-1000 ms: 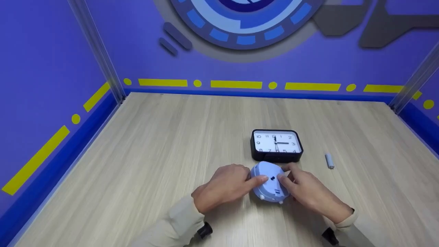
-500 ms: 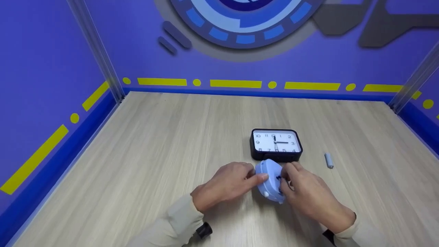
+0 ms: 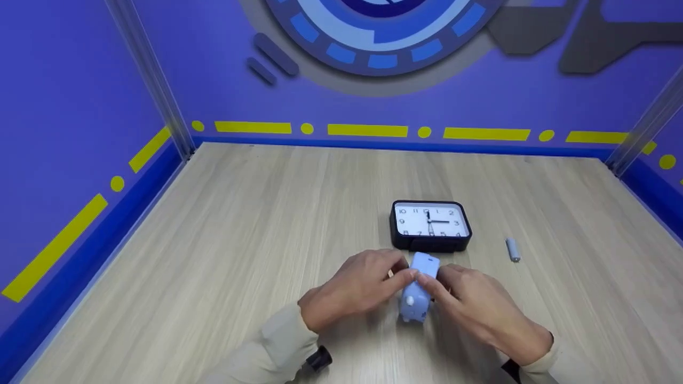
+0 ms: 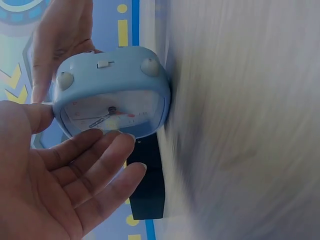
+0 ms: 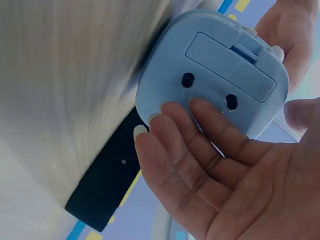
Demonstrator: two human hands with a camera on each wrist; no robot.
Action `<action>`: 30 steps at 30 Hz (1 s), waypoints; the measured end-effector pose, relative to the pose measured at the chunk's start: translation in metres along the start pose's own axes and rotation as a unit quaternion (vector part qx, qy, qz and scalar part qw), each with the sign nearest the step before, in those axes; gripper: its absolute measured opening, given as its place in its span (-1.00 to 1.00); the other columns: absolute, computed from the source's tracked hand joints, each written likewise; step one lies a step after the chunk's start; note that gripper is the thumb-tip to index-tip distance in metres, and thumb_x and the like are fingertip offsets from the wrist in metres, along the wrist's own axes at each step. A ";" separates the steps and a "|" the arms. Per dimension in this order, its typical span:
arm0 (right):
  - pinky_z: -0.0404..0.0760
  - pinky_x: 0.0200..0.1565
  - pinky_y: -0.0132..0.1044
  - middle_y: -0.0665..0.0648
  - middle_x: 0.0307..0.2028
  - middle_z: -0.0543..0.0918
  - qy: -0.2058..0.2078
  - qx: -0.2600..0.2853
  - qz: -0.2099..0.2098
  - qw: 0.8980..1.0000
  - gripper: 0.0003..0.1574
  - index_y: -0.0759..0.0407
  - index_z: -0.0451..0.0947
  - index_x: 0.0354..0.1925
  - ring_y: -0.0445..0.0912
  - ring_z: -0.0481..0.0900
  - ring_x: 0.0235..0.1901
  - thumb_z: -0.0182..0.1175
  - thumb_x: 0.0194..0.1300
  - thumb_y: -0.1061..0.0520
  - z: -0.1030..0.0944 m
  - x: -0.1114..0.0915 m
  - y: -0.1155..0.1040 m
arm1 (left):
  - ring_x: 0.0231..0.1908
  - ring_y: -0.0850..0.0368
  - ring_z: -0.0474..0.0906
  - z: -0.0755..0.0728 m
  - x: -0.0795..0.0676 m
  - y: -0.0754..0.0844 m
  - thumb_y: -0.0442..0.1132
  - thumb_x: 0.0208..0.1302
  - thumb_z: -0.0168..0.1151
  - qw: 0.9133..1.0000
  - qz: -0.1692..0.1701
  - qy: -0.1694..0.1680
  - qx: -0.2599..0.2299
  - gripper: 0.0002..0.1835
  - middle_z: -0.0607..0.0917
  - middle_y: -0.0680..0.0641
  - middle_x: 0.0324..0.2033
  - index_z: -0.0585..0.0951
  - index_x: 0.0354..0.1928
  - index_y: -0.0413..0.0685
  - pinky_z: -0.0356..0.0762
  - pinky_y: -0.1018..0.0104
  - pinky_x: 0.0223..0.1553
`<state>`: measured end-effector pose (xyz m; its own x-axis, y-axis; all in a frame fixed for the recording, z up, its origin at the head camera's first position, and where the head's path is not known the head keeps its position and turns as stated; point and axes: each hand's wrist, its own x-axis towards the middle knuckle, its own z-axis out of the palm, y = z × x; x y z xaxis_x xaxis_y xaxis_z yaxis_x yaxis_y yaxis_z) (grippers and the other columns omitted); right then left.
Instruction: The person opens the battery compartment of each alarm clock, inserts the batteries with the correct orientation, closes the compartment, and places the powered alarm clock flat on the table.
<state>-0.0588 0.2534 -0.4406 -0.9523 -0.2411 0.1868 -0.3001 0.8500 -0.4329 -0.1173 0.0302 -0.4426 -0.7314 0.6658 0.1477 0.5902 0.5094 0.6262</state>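
Observation:
A light blue alarm clock [image 3: 416,301] stands on edge between both hands. Its dial [image 4: 112,112] faces the left palm, while the back, with two dark knobs [image 5: 188,80] and a fitted battery cover [image 5: 230,65], faces the right palm. The left hand [image 3: 360,282] holds it with the thumb at its rim and fingertips against the dial side. The right hand [image 3: 480,304] grips from the other side, thumb on the rim and fingers on the back. Small white feet [image 4: 150,67] stick out of the rim near a small switch [image 4: 105,64].
Just beyond the hands lies a black rectangular clock [image 3: 431,221], dial up. A grey battery [image 3: 513,250] rests to its right. The wooden table [image 3: 256,213] ends at blue printed panels [image 3: 331,101] behind and on the sides.
The blue clock has turned from back upward to standing on edge, its back now toward the right. The right hand's fingers have shifted onto its back, and its thumb onto the rim.

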 end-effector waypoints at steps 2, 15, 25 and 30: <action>0.38 -0.37 -0.23 -0.12 -0.52 0.39 -0.010 0.006 0.014 1.000 -0.53 -0.06 0.50 -0.37 -0.20 0.37 -0.48 0.07 0.66 -0.25 0.000 0.000 0.000 | -0.35 0.29 0.46 0.000 0.000 0.001 0.06 0.66 0.09 1.000 0.001 -0.002 0.003 -0.67 0.60 0.19 -0.34 0.66 -0.12 -0.01 0.43 0.39 -0.29; 0.39 -0.35 -0.21 -0.07 -0.50 0.40 -0.072 0.042 0.036 0.996 -0.47 0.01 0.48 -0.37 -0.16 0.40 -0.46 -0.01 0.69 -0.25 -0.009 0.003 0.002 | -0.47 0.28 0.35 0.003 0.003 0.000 -0.02 0.72 -0.06 0.999 -0.015 -0.007 0.045 -0.63 0.39 0.19 -0.53 0.52 -0.35 0.10 0.28 0.36 -0.40; 0.48 -0.40 -0.25 0.00 -0.43 0.55 -0.117 0.152 0.055 0.980 -0.52 0.12 0.53 -0.23 -0.10 0.51 -0.44 -0.04 0.71 -0.17 -0.015 0.003 0.007 | -0.49 0.27 0.35 0.004 0.001 -0.003 0.17 0.70 -0.04 0.999 -0.032 -0.021 0.038 -0.55 0.38 0.18 -0.55 0.54 -0.34 0.09 0.26 0.35 -0.42; 0.58 -0.41 -0.22 0.09 -0.36 0.62 -0.147 0.222 0.081 0.961 -0.47 0.21 0.57 -0.10 -0.01 0.59 -0.40 -0.05 0.72 -0.19 -0.016 0.003 0.011 | -0.47 0.25 0.36 0.004 0.002 -0.006 0.19 0.67 -0.02 0.998 -0.034 -0.022 0.044 -0.56 0.39 0.18 -0.53 0.54 -0.31 0.08 0.30 0.34 -0.40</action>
<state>-0.0643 0.2691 -0.4309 -0.9432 -0.3000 -0.1426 -0.0792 0.6201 -0.7805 -0.1209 0.0304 -0.4496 -0.7557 0.6509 0.0726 0.5693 0.5980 0.5641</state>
